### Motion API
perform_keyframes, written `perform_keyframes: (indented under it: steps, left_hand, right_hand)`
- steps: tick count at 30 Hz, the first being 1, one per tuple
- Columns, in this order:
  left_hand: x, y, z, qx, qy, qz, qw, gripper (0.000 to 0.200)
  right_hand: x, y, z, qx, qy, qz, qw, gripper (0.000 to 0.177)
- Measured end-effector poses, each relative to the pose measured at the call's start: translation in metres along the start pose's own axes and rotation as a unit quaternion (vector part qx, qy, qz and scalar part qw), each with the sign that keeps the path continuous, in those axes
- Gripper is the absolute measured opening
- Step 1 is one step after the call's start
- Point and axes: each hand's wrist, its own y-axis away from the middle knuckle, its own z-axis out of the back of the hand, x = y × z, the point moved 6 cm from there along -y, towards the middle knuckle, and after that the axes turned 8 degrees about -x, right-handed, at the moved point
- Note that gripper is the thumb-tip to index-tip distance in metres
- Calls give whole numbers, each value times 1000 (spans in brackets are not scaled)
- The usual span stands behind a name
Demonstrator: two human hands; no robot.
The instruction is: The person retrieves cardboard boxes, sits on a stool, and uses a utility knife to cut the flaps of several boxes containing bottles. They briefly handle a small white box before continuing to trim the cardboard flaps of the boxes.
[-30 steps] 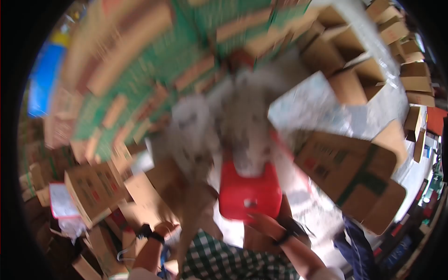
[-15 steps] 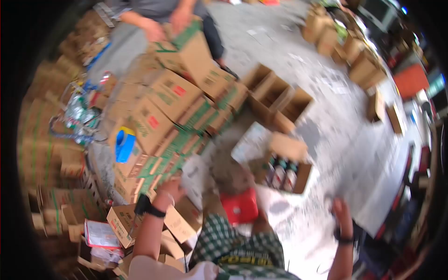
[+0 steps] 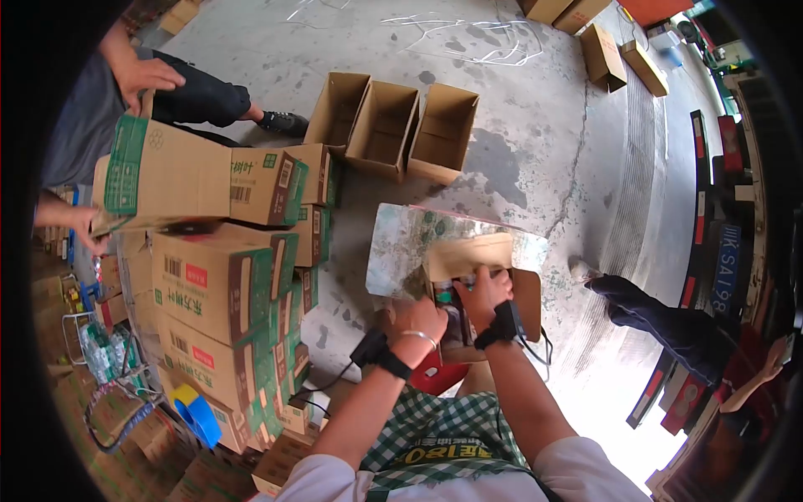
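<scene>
An open cardboard carton (image 3: 527, 294) with bottles inside stands in front of me, one brown flap raised at its far side. My left hand (image 3: 420, 325) is at its left edge, its fingers bent and their tips hard to make out. My right hand (image 3: 483, 297) reaches over the carton opening with thumb and fingers apart, close to the dark green bottle tops. A stained, light-coloured board (image 3: 397, 251) lies beyond the carton. Under my wrists a red object (image 3: 437, 378) partly shows.
Stacked printed cartons (image 3: 201, 289) rise on the left, with blue and yellow tape rolls (image 3: 196, 414) near them. A person (image 3: 146, 79) holds an open carton there. Three empty cartons (image 3: 381, 130) stand ahead. Another person's leg (image 3: 669, 326) extends from the right, beside a vehicle.
Both my hands have come together at the bottle carton, from far apart. The view has turned, and the stack and the other person now appear further left.
</scene>
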Motion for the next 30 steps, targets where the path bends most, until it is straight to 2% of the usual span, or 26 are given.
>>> perform_keyframes:
  steps: [1, 2, 3, 4, 5, 8, 10, 12, 14, 15, 16, 17, 18, 20, 22, 24, 25, 26, 29, 30]
  left_hand:
    - [5, 3, 8, -20, 28, -23, 999, 33]
    - [15, 3, 7, -22, 46, -86, 995, 35]
    - [21, 3, 11, 13, 71, -96, 993, 38]
    - [26, -1, 8, 70, 75, -141, 985, 40]
    - [35, -3, -3, 68, 105, -159, 979, 40]
    - [46, -13, -18, 97, 135, -158, 973, 34]
    - [43, -21, -18, 99, 138, -168, 971, 36]
    - [48, -23, -24, 98, 116, -157, 976, 37]
    - [62, -23, -30, 93, 117, -165, 975, 38]
    - [64, -21, -29, 112, 119, -165, 973, 38]
    - [65, -17, -28, 134, 122, -165, 969, 38]
    - [62, -18, -25, 100, 138, -174, 970, 38]
    - [60, -17, -26, 104, 142, -176, 968, 38]
    - [49, -16, -1, 123, 124, -169, 970, 38]
    - [50, -13, 0, 115, 155, -187, 963, 38]
    - [51, -14, 2, 107, 164, -207, 959, 36]
    - [53, -15, 1, 86, 177, -223, 955, 36]
    - [56, -15, 0, 70, 189, -235, 951, 35]
    - [59, -21, 3, 100, 226, -262, 933, 29]
    - [62, -24, 2, 101, 246, -264, 927, 27]
  right_hand:
    - [1, 5, -4, -35, -3, -3, 999, 60]
    - [0, 15, -4, -75, 4, 4, 997, 64]
    - [-8, 23, -8, -26, 22, -35, 999, 69]
    - [-14, 26, -15, -29, 64, -13, 997, 67]
    - [-17, 26, -23, -20, 107, -13, 994, 63]
    - [-3, -10, -20, 87, 126, -91, 984, 57]
    - [-2, -17, -12, 72, 134, -89, 984, 57]
    - [0, -6, 5, 96, 100, -11, 990, 59]
    - [6, 10, 58, 12, 29, 70, 997, 52]
    - [3, 14, 89, 0, -25, 37, 999, 47]
    - [4, 17, 131, -38, -10, 60, 997, 42]
    - [20, 7, 181, -9, -88, 89, 992, 47]
    - [42, -5, 236, -74, -105, 80, 988, 41]
    - [92, -53, 295, -173, -10, 183, 968, 40]
    - [135, -121, 305, -230, -18, 281, 931, 45]
    - [179, -195, 269, -259, -35, 414, 872, 55]
    - [196, -237, 231, -224, -127, 436, 862, 56]
    - [219, -275, 189, -250, -58, 475, 842, 56]
    - [258, -360, 47, -139, -57, 421, 895, 52]
    - [266, -369, 9, -119, -8, 405, 907, 49]
